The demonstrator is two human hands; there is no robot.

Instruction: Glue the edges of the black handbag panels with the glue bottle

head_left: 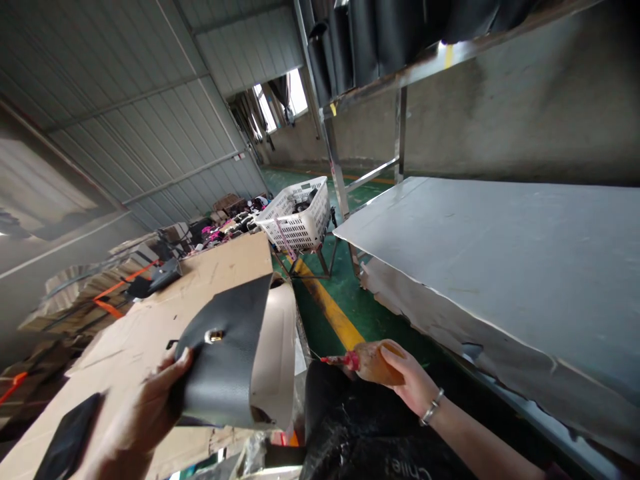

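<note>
My left hand (pixel 145 413) is closed round the left side of a black leather handbag (pixel 220 360). The bag has a rounded flap with a gold-coloured clasp, and its open side shows a beige inner face. Part of my left palm is hidden behind it. My right hand (pixel 407 377) grips an amber squeeze bottle (pixel 375 363) tilted sideways, its red nozzle pointing left toward the bag. Bottle and bag are apart. Beneath the bag lies a sheet of cardboard (pixel 220 267).
A black phone (pixel 70 437) lies on the cardboard at lower left. A white plastic basket (pixel 295 223) with dark pieces stands ahead. To the right is a grey-topped table (pixel 500 247); above it, dark pieces hang along a metal rack (pixel 400 80). Cardboard stacks (pixel 75 293) line the left.
</note>
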